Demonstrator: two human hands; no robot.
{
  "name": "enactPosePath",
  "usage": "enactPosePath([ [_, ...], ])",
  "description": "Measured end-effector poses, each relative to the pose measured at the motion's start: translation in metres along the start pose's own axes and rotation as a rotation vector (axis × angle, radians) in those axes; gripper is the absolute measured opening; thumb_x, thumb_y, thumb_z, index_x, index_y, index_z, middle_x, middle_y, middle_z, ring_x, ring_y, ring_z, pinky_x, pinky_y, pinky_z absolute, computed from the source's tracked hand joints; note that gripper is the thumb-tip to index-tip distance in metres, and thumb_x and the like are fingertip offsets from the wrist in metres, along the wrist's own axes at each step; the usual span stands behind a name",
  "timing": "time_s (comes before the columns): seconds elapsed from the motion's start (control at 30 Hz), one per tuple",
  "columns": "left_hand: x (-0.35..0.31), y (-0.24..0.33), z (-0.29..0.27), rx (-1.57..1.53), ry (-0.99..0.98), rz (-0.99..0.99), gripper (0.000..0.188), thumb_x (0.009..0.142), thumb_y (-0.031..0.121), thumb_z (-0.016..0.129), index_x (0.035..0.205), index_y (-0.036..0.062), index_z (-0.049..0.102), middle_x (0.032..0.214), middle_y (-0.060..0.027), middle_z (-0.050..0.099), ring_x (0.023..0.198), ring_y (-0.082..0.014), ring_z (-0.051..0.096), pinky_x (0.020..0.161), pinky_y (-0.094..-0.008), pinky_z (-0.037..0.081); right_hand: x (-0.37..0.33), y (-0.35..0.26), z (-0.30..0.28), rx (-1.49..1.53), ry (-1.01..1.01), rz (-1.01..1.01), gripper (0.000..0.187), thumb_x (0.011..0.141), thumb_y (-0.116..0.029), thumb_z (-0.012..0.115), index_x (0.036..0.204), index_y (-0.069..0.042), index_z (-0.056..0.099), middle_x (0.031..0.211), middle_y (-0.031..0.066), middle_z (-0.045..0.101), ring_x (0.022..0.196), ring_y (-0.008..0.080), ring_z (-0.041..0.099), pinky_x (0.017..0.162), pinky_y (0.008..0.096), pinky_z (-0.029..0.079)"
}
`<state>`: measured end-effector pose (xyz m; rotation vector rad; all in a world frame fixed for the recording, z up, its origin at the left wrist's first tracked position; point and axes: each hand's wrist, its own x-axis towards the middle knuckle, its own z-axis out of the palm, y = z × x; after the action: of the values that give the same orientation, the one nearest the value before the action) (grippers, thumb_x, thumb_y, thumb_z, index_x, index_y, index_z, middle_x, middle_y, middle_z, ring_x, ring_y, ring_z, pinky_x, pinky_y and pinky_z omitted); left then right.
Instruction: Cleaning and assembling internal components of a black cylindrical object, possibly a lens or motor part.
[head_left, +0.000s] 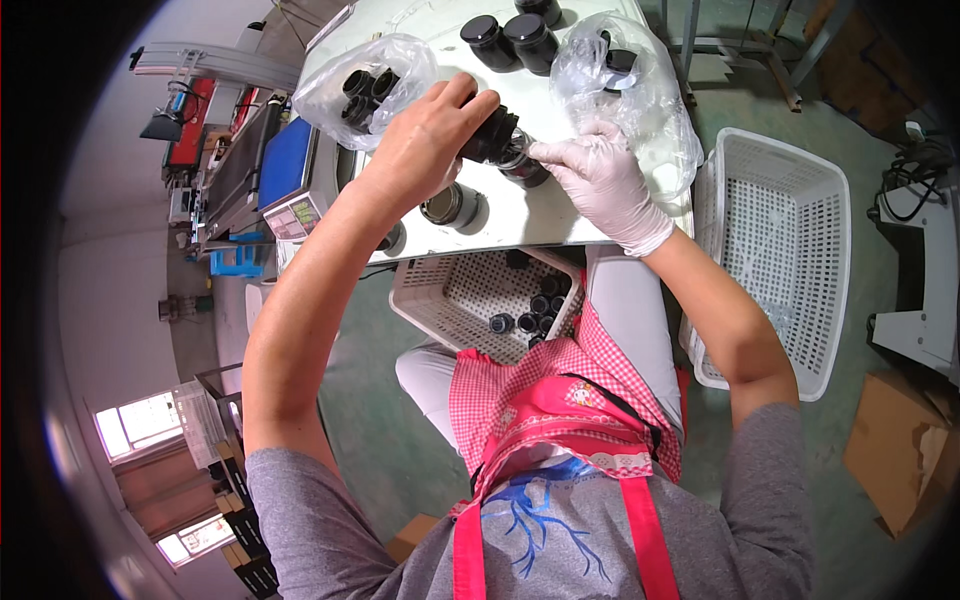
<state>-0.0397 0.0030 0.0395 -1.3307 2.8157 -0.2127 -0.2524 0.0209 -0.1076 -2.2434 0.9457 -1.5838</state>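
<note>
My left hand, bare, is closed around a black ribbed cylindrical part and tilts it above the white table. My right hand wears a white glove; its thumb and fingertips are pinched together beside the lower end of that part. Whatever those fingertips hold is too small to make out. Just below both hands is a dark jar-like container, partly hidden. An open round container with a metallic-looking rim stands left of it, near the table's front edge.
Black lidded jars stand at the table's back. Clear plastic bags with black parts lie at left and right. A white crate below holds black pieces; another white crate stands at right. A cardboard box is on the floor.
</note>
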Motion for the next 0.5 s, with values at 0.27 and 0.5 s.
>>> enactPosePath([
  [0.27,-0.002,-0.007,0.0,0.046,0.013,0.019,0.059,0.072,-0.01,0.07,0.125,0.0081,0.053,0.117,-0.013,0.054,0.113,-0.0355,0.06,0.088,-0.0457,0.057,-0.013,0.0,-0.03,-0.078,-0.036,-0.012,0.026,0.088,-0.011,0.076,0.112,-0.023,0.078,0.082,-0.0018,0.071,0.077,0.0173,0.066,0.101,0.0388,0.044],
  [0.5,0.0,-0.008,-0.002,0.051,0.035,0.025,0.057,0.074,-0.011,0.068,0.126,0.0073,0.054,0.117,-0.0134,0.055,0.113,-0.0356,0.061,0.09,-0.046,0.056,0.004,-0.005,-0.02,0.008,0.038,-0.003,0.023,0.089,-0.012,0.076,0.11,-0.022,0.078,0.079,-0.0029,0.071,0.075,0.0158,0.066,0.101,0.0385,0.044],
])
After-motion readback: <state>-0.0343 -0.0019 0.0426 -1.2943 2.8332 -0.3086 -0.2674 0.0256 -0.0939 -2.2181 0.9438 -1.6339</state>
